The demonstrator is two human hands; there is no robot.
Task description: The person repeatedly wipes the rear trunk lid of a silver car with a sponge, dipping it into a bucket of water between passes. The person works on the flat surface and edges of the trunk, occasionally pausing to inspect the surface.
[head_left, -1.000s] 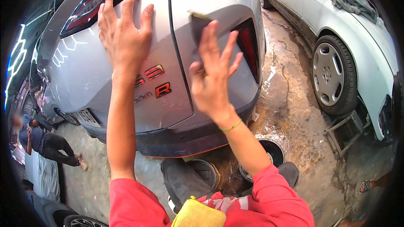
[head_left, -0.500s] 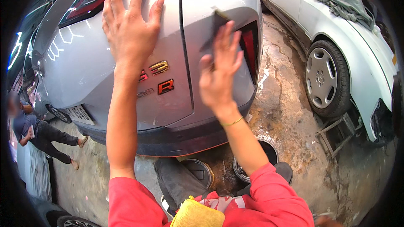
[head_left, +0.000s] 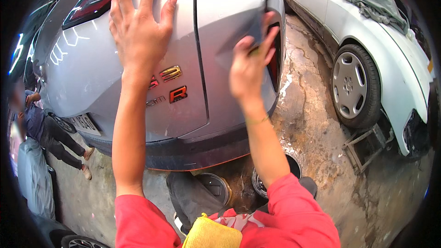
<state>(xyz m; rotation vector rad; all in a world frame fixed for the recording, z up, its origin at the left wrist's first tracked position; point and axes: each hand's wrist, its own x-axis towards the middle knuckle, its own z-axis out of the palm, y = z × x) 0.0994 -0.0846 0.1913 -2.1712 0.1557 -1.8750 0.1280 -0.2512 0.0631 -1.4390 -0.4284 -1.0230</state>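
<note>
Against the rear of a silver-grey car (head_left: 183, 36), my left hand (head_left: 140, 36) lies flat with its fingers spread, just below a red tail light (head_left: 92, 7). It holds nothing. My right hand (head_left: 250, 71), blurred by motion, grips a dark flat sheet (head_left: 254, 30) over the panel to the right of a vertical seam, close to the right tail light (head_left: 274, 66). Blur hides what the sheet is made of. Red and gold badge letters (head_left: 178, 94) sit on the panel between my arms.
Two round buckets (head_left: 226, 189) stand on the wet floor below the bumper. To the right is a white car (head_left: 390, 55) with a metal frame (head_left: 365, 149) by its wheel (head_left: 350, 85). Another person (head_left: 39, 119) is at the left. A yellow cloth (head_left: 213, 233) shows at my chest.
My right hand and the dark sheet have shifted slightly to the right, the hand turning and its fingers bending. My left hand stays on the panel. The person at the left has moved slightly.
</note>
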